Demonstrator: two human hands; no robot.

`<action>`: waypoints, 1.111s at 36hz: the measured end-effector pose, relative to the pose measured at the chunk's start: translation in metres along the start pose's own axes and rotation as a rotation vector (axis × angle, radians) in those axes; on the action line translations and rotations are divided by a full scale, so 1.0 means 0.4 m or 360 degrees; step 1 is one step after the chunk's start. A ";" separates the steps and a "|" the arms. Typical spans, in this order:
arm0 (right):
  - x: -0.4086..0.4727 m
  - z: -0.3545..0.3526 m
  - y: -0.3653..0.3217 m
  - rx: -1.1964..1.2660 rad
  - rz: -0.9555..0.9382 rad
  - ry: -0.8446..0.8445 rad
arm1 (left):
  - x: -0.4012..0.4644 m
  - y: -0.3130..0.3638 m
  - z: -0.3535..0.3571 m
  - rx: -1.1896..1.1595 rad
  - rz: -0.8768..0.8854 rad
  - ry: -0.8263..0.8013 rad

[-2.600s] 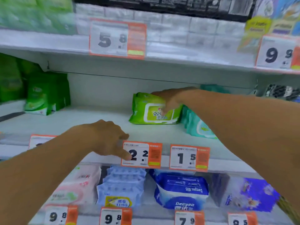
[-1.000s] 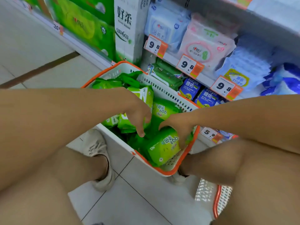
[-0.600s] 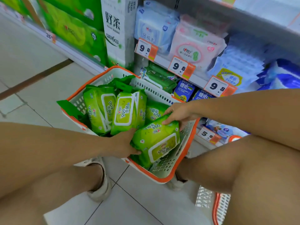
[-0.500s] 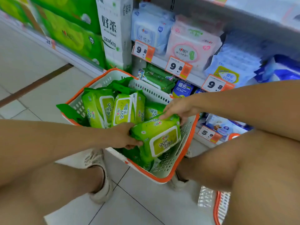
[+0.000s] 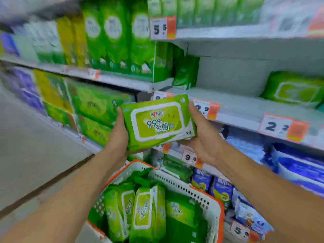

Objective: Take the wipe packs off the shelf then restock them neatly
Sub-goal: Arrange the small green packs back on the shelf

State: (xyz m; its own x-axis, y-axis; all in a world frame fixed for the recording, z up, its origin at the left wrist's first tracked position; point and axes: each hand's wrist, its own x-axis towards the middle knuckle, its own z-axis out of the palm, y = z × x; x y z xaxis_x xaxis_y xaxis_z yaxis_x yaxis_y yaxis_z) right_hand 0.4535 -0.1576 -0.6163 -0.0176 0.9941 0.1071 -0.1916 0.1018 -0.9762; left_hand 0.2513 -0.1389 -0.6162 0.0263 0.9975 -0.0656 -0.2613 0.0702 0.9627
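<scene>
Above basket (image 5: 213, 206), left hand (image 5: 117, 137), right hand (image 5: 201, 137) grip wipe pack (image 5: 157, 122).

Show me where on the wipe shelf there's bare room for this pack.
Bare shelf runs from the dark green packs at its left end to the lone green pack on the right. The basket below is crowded with wipe packs.

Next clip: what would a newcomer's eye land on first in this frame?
First, the bright green wipe pack at centre, label up, held at its ends by the left hand and right hand in front of the shelves. Below it, an orange-rimmed white basket holds more green packs, several standing on edge. One blurred green pack lies on the shelf at right.
</scene>
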 end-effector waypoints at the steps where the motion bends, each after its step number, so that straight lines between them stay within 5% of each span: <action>1: -0.008 0.012 -0.021 -0.0094 -0.0080 0.0049 | -0.006 0.007 0.009 -0.0047 0.0011 -0.0001; 9: -0.082 -0.065 -0.088 -0.0451 -0.0326 0.0406 | -0.038 0.008 0.093 0.0141 0.0117 -0.0063; 13: -0.155 -0.141 -0.156 -0.0357 -0.0334 0.0330 | -0.088 0.024 0.207 0.0344 0.0463 -0.0101; 22: -0.232 -0.499 -0.391 -0.0521 -0.0459 0.0625 | 0.011 0.122 0.629 0.0807 0.0788 -0.1038; 25: -0.212 -0.621 -0.441 -0.0961 -0.0407 0.0828 | 0.080 0.103 0.761 0.0804 0.0660 -0.1254; 28: -0.182 -0.704 -0.453 -0.1725 -0.0152 0.0969 | 0.153 0.030 0.853 0.0901 0.0797 -0.1196; 33: -0.093 -0.773 -0.422 -0.2858 0.0278 0.0739 | 0.209 -0.125 0.922 0.1615 0.1041 -0.1067; 40: 0.018 -0.774 -0.392 -0.3235 0.0172 0.0677 | 0.255 -0.133 0.948 0.1892 0.1060 -0.1107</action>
State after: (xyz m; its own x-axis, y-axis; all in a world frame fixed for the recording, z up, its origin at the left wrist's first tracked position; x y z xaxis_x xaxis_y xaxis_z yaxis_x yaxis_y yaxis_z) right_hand 0.7873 -0.1547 -0.5210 0.2814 0.9121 0.2982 0.9097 -0.3525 0.2196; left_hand 0.6338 -0.0440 -0.5747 0.7425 0.6188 0.2565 0.4830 -0.7599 0.4351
